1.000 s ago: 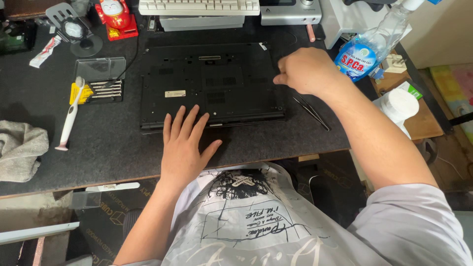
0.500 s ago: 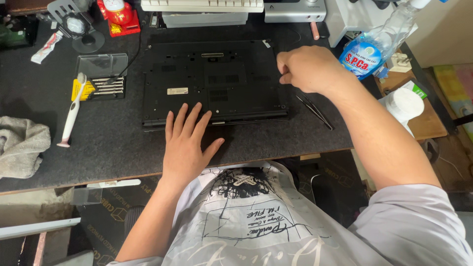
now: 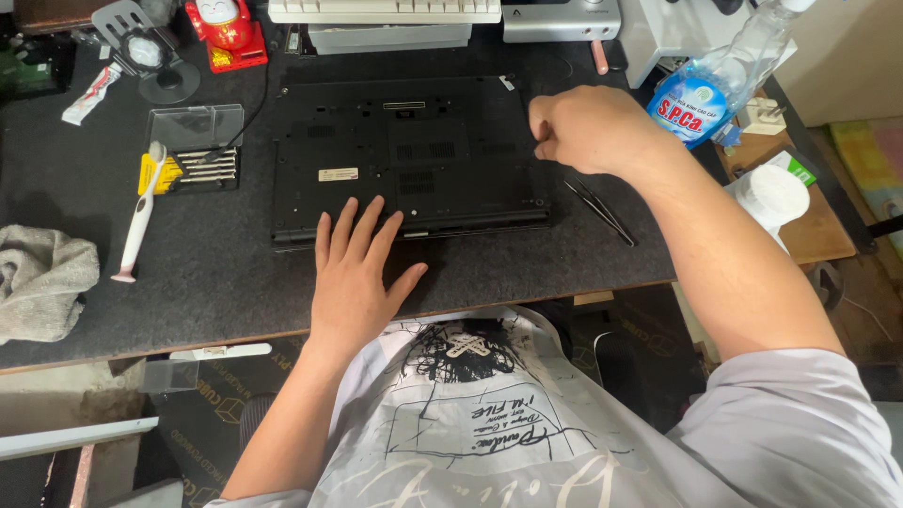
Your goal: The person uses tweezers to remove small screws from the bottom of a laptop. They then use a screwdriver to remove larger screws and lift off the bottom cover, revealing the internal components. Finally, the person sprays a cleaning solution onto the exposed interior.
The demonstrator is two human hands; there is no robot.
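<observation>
Black and matte, a laptop (image 3: 409, 155) lies upside down near the middle of the dark tabletop (image 3: 216, 282), its underside with vents and a small pale label facing up. The left hand (image 3: 357, 273) rests flat with fingers spread wide, fingertips on the laptop's near edge and the palm on the tabletop just before it. The right hand (image 3: 588, 127) is curled at the laptop's right edge, fingers pinched together; whether they hold something small I cannot tell. Just beside that hand, on the tabletop, lie thin dark tweezers (image 3: 602, 212).

To the left of the laptop sits an open case of screwdriver bits (image 3: 193, 155) with a clear lid, and a white toothbrush (image 3: 139, 216) lies slanted across its corner. A grey cloth (image 3: 42, 277) is crumpled at the far left edge. At the back stand a white keyboard (image 3: 386, 9) and a red figurine (image 3: 226, 28). A spray bottle with blue liquid (image 3: 705, 89) leans at the right, near a white cap-topped container (image 3: 771, 193).
</observation>
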